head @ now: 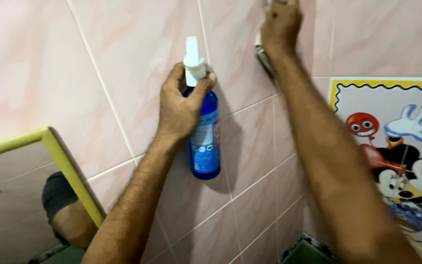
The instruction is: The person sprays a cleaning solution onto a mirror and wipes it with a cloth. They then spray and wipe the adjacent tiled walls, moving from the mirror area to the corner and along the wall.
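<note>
From the head camera, the view faces a wall of pale pink tiles (123,63) with white grout lines. The left hand (179,110) is raised in front of the wall and grips a blue spray bottle (206,146) by its upper part. Its fingers (172,83) are curled round the neck, just below the white spray head (193,61), with the thumb closed over the front; the bottle stands upright, its base hanging free below the hand, close to the tiles. A printed label covers the lower body of the bottle.

The right hand (282,24) reaches higher, to the top edge of the picture, and is pressed against the wall over a greyish cloth or pad (263,56), part of which shows below the wrist. Its fingers are cut off by the frame edge, so whether they are spread or bunched cannot be told.

To the right, a cartoon sticker (396,146) with a yellow border is fixed to the tiles, just beside the right forearm. At lower left a mirror with a yellow-green frame (67,166) leans into view and reflects part of an arm in a dark sleeve.
</note>
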